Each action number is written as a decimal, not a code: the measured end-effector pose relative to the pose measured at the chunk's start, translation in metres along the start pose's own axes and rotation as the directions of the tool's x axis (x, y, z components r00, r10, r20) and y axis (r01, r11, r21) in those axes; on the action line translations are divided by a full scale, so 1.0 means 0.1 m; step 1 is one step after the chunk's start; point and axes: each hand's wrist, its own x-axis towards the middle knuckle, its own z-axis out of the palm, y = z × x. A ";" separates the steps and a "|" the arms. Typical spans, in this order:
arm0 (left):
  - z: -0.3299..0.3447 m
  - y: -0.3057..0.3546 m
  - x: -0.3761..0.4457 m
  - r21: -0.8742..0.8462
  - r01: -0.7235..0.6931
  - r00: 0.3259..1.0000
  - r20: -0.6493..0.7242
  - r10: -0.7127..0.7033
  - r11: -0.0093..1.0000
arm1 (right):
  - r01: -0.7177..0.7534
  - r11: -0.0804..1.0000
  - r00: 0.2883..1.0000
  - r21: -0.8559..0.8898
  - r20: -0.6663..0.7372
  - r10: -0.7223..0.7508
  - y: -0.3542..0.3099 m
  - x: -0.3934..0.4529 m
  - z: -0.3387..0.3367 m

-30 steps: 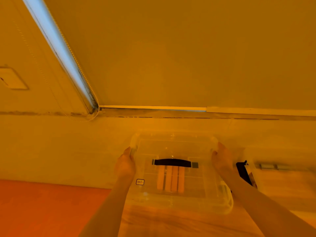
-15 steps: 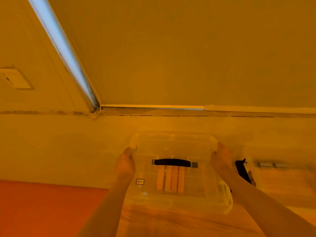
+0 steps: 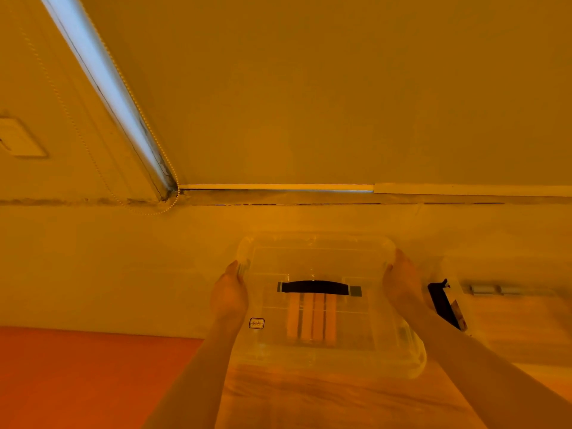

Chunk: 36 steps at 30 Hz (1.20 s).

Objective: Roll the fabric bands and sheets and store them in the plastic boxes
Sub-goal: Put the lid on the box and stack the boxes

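You have the clear plastic box squarely between your two hands, so neither is nearer than the other: your left hand grips its left end and your right hand its right end. On each side the fingers curl round the rim near the far corners, and most of them lie out of sight behind the plastic. The box runs left to right between your palms, its long axis across your body, with the black handle on the lid lying along that same line, midway between your fingers.

Through the lid, just on your side of the handle, you can see a few pale rolls lying side by side, their length pointing away from you.

Whether the box rests on the tabletop or hangs just above it cannot be told; the clear walls blur into the wood. The lid looks closed, but its clips are hard to make out. Just beyond your right fingers stands a second clear box with a black part, partly hidden by your right forearm, its contents unreadable. The strong orange light washes out true colours everywhere.
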 end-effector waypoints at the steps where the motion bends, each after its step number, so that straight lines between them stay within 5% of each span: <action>1: 0.00 0.01 0.00 0.008 -0.005 1.000 0.001 0.005 1.000 | 0.007 1.000 1.000 -0.011 -0.004 -0.007 0.00 0.00 0.01; 28: -0.03 -0.01 0.17 0.155 -0.070 0.993 0.100 0.055 0.985 | -0.041 0.999 0.993 0.022 0.111 0.038 -0.04 0.05 -0.07; 36: 0.02 -0.06 0.13 0.080 -0.044 0.995 0.097 0.036 0.996 | -0.036 0.999 0.995 0.026 0.091 0.034 0.01 0.00 0.00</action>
